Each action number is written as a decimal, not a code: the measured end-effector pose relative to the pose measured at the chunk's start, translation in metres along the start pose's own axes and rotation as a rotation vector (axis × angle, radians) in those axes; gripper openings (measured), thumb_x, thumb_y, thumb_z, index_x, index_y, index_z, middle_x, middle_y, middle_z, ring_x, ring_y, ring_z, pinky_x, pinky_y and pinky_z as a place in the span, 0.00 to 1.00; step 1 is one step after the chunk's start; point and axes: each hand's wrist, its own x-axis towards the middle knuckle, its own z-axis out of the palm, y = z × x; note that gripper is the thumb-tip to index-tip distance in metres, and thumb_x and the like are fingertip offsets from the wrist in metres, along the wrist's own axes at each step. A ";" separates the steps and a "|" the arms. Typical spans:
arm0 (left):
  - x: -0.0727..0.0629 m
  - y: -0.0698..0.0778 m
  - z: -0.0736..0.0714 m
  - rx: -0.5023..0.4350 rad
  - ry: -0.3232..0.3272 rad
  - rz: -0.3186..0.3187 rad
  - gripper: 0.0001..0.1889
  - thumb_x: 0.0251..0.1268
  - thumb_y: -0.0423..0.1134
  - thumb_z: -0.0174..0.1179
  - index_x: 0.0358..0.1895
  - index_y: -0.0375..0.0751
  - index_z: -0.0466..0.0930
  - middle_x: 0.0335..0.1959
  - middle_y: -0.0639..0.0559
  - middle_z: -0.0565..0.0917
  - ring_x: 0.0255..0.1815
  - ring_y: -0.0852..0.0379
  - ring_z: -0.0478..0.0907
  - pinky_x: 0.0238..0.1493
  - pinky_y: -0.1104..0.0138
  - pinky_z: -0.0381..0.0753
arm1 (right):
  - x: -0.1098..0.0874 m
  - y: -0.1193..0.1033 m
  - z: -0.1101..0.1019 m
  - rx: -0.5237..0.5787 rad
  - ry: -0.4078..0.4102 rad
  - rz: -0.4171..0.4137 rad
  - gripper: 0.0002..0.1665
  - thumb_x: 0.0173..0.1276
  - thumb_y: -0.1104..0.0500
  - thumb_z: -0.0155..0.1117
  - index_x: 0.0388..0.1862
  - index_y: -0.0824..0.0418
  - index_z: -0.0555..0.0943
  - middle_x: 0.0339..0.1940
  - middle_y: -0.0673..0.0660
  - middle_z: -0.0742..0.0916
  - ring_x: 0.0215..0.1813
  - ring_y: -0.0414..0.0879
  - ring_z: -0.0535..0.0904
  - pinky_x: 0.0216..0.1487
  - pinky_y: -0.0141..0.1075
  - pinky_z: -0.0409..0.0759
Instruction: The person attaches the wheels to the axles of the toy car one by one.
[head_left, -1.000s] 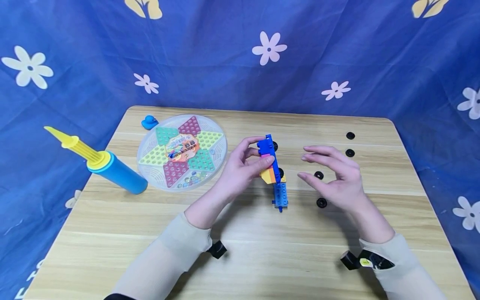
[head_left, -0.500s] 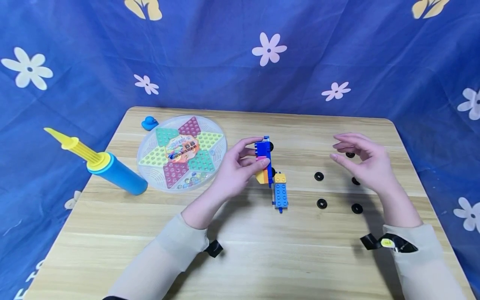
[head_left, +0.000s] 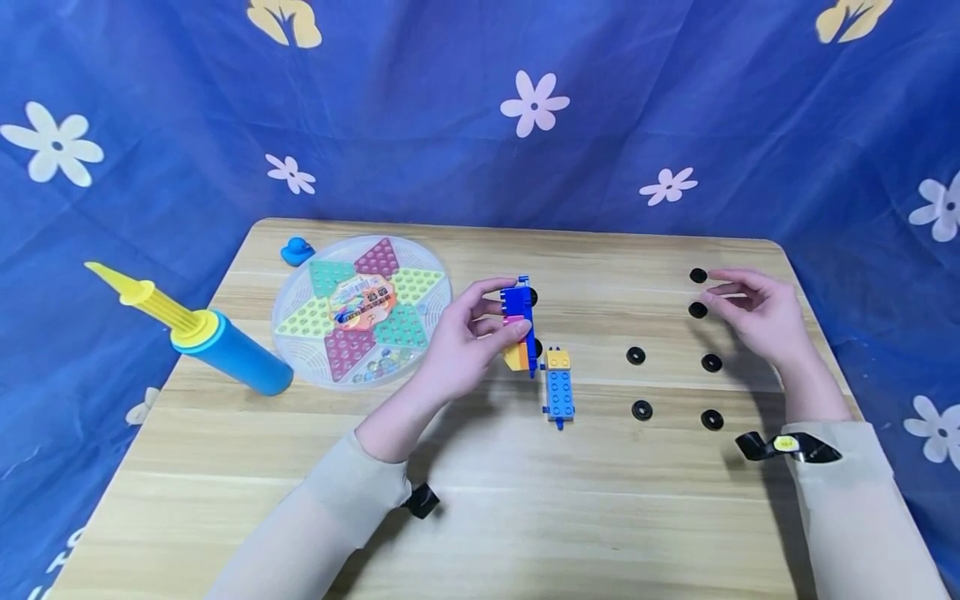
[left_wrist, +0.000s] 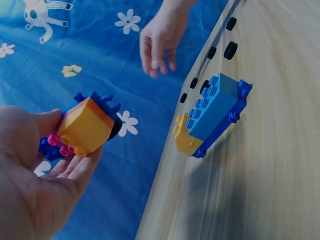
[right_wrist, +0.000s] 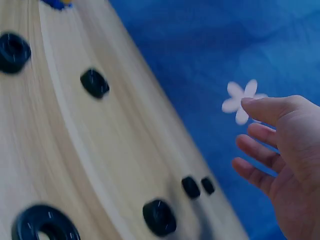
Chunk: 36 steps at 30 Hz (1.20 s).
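My left hand [head_left: 468, 342] grips a toy car of building blocks [head_left: 517, 325], with blue, pink, orange and yellow pieces and black wheels on its right side. In the left wrist view the car's yellow block [left_wrist: 85, 127] sits between thumb and fingers. Just right of it on the table lies a second block car [head_left: 559, 392], blue with a yellow end. My right hand [head_left: 761, 312] hovers by two small black wheels at the back right, the nearer wheel [head_left: 698, 310] close to its thumb. The right wrist view shows that hand [right_wrist: 280, 150] with loosely bent fingers and nothing in them.
Several more black wheels [head_left: 636, 356] lie in rows on the right of the wooden table [head_left: 525, 517]. At the left are a round Chinese checkers board [head_left: 363, 308], a blue rubber duck [head_left: 297, 251] and a blue-and-yellow hand pump [head_left: 232, 354]. A blue flowered cloth hangs behind.
My right hand has moved right and away from me, toward the back wheels, uncovering wheels on the right. My left hand has shifted slightly left with the block car.
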 end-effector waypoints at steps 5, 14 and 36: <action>-0.001 0.001 -0.001 0.001 0.000 0.003 0.28 0.71 0.30 0.70 0.72 0.46 0.75 0.50 0.40 0.85 0.44 0.45 0.89 0.42 0.61 0.89 | 0.000 0.022 -0.004 -0.099 -0.028 0.103 0.24 0.70 0.63 0.77 0.62 0.71 0.84 0.46 0.44 0.90 0.42 0.30 0.85 0.44 0.20 0.81; -0.002 0.001 -0.002 0.020 -0.005 0.011 0.28 0.71 0.32 0.70 0.72 0.47 0.75 0.50 0.41 0.85 0.43 0.46 0.89 0.41 0.60 0.89 | 0.003 0.056 0.001 -0.290 -0.151 0.165 0.32 0.70 0.52 0.78 0.64 0.72 0.82 0.50 0.67 0.85 0.40 0.34 0.78 0.39 0.20 0.75; 0.000 0.006 0.003 0.064 -0.014 -0.003 0.28 0.71 0.32 0.71 0.72 0.47 0.76 0.49 0.43 0.86 0.44 0.48 0.89 0.43 0.60 0.89 | -0.002 0.026 0.011 -0.292 -0.095 0.027 0.20 0.77 0.60 0.70 0.62 0.70 0.83 0.46 0.64 0.86 0.40 0.31 0.78 0.40 0.19 0.75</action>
